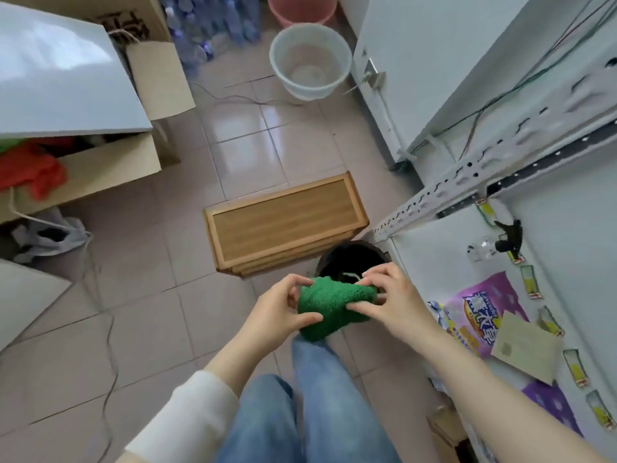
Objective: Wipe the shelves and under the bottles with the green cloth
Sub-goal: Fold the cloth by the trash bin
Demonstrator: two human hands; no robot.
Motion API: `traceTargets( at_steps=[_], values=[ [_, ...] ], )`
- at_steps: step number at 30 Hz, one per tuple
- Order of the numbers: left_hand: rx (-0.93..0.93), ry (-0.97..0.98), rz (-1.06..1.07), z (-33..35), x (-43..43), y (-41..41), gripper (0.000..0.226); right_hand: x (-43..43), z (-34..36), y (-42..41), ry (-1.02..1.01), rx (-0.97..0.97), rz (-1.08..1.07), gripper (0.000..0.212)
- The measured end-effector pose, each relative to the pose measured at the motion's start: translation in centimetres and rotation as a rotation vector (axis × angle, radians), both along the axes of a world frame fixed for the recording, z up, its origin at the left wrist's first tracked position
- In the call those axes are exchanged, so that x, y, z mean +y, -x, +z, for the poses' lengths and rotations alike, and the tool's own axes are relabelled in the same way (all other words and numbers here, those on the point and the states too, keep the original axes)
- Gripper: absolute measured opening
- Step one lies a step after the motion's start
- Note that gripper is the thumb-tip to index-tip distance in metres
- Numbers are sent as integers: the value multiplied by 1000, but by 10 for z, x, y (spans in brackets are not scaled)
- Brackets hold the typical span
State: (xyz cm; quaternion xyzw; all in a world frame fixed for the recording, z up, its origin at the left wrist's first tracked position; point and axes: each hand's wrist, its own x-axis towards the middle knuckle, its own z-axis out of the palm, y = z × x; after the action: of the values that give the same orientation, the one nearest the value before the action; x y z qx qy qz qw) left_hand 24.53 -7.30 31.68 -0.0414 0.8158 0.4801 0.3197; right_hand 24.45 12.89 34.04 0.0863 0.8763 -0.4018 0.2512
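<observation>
I hold the green cloth [329, 304] bunched between both hands, above a dark bin [347, 259] on the floor. My left hand [278, 312] grips its left side, thumb under it. My right hand [392, 297] pinches its right end. The white metal shelf [430, 259] stands to the right, its slotted post [474, 162] running up and right. On the shelf lie a purple bag [480, 312], a clear bottle with a black trigger head [500, 243] and a row of small yellow-labelled bottles [574, 365] along the back.
A wooden crate [283, 222] lies on the tiled floor ahead. A clear bucket [310, 61] and a pink bucket [302, 8] stand further back, beside packed water bottles [213, 25]. Cardboard boxes [100, 168] fill the left. Thin cables [110, 362] trail over the floor.
</observation>
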Motion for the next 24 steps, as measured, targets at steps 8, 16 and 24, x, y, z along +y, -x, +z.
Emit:
traceTargets(
  at_steps=[8, 16, 24],
  values=[
    [-85, -171, 83, -77, 11, 113, 22, 25, -71, 121, 160, -294, -101, 38],
    [-400, -319, 474, -210, 62, 188, 21, 43, -209, 190, 284, -379, -472, 37],
    [-391, -85, 498, -338, 119, 226, 25, 76, -340, 239, -8, -247, -497, 42]
  ],
)
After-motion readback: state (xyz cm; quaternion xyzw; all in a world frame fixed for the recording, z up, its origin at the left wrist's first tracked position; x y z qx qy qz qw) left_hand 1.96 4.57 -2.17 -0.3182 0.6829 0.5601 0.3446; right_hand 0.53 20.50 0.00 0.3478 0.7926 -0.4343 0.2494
